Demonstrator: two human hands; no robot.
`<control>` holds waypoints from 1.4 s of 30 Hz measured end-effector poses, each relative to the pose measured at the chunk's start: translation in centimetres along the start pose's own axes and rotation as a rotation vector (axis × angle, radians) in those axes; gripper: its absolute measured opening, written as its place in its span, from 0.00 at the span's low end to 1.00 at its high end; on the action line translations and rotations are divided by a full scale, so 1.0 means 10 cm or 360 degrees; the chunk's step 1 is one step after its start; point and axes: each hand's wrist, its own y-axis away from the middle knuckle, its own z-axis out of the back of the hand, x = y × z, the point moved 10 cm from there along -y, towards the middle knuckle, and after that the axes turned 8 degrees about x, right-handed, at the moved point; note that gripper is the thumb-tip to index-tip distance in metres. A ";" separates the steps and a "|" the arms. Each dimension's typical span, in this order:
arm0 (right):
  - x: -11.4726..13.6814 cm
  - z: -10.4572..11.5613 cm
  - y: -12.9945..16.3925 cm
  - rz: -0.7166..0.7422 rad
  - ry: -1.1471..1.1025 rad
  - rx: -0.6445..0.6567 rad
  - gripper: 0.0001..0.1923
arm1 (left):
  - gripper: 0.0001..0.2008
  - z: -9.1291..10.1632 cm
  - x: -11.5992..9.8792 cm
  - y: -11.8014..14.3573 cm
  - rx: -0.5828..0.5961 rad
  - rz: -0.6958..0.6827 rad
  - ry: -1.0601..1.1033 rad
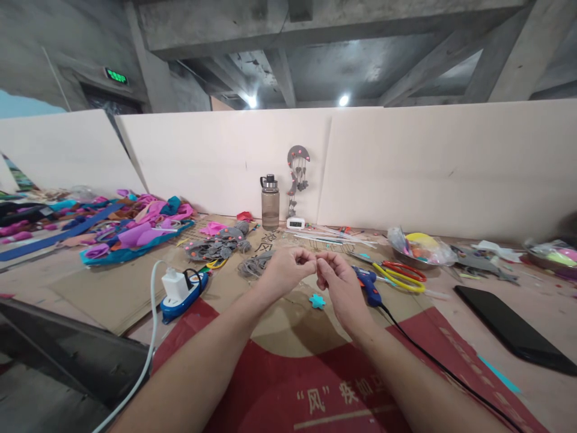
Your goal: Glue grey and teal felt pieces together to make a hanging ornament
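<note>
My left hand (288,269) and my right hand (339,282) are raised together over the cardboard, fingertips pinched and nearly touching at the middle. Whatever they pinch is too small to make out. Below them on the cardboard lies a small teal felt flower (317,300). A blue glue gun (367,284) rests just right of my right hand, its black cord running toward me. A heap of grey felt cord (253,264) lies left of my left hand.
Yellow and red scissors (401,275) lie past the glue gun. A power strip with a white charger (180,288) sits at left. A water bottle (270,202), small clock (296,223), felt scraps (135,231), bowl of bits (421,248) and black tablet (511,328) surround.
</note>
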 end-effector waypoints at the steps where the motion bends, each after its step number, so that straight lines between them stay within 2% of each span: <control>1: 0.02 0.00 0.00 0.0003 0.0004 0.0001 0.12 | 0.06 0.01 0.02 0.00 -0.0003 0.0011 0.0041; 5: 0.12 -0.03 0.00 0.0082 0.0103 0.0065 0.11 | 0.08 0.05 0.07 -0.02 -0.0028 -0.0017 0.0192; 9: 0.15 0.01 0.00 0.0122 0.0228 0.0052 0.08 | 0.10 0.06 0.09 -0.03 -0.0033 -0.0049 0.0184; 11: 0.13 0.04 -0.01 0.0114 0.0129 0.0036 0.07 | 0.11 0.05 0.07 -0.03 -0.0025 -0.0071 0.0145; 14: 0.09 0.05 -0.04 0.0037 -0.0207 0.0076 0.10 | 0.11 0.04 0.03 -0.03 0.0007 -0.0109 0.0102; 17: 0.12 0.09 -0.06 0.0012 -0.0466 0.0068 0.13 | 0.11 0.10 0.09 -0.05 -0.0032 -0.0056 0.0112; 19: 0.15 0.13 -0.07 0.0020 -0.0518 0.0045 0.16 | 0.12 0.16 0.16 -0.07 -0.0091 -0.0005 0.0181; 21: 0.11 0.14 -0.07 -0.0042 -0.0412 0.0030 0.20 | 0.14 0.19 0.19 -0.08 -0.0123 -0.0030 0.0259; 24: -0.05 0.11 -0.06 -0.0219 -0.0143 0.0061 0.26 | 0.14 0.13 0.07 -0.08 -0.0071 -0.0217 0.0170; 26: -0.12 0.05 -0.06 -0.0277 -0.0087 0.0130 0.28 | 0.11 0.00 -0.07 -0.05 0.0071 -0.0360 0.0011; 29: -0.12 -0.04 -0.05 -0.0260 -0.0159 0.0233 0.28 | 0.10 -0.19 -0.28 0.03 0.0273 -0.0546 -0.0169; 33: -0.10 -0.06 -0.05 -0.0277 -0.0312 0.0254 0.21 | 0.10 -0.28 -0.42 0.09 0.0378 -0.0650 -0.0322; 36: -0.09 -0.02 -0.06 -0.0303 -0.0424 0.0165 0.20 | 0.11 -0.28 -0.40 0.09 0.0428 -0.0610 -0.0241; 39: -0.11 -0.02 -0.04 -0.0384 -0.0548 0.0133 0.22 | 0.13 -0.16 -0.26 0.05 0.0329 -0.0410 -0.0029; 42: -0.10 -0.06 -0.02 -0.0383 -0.0625 0.0183 0.18 | 0.16 -0.09 -0.15 0.04 0.0275 -0.0247 0.0092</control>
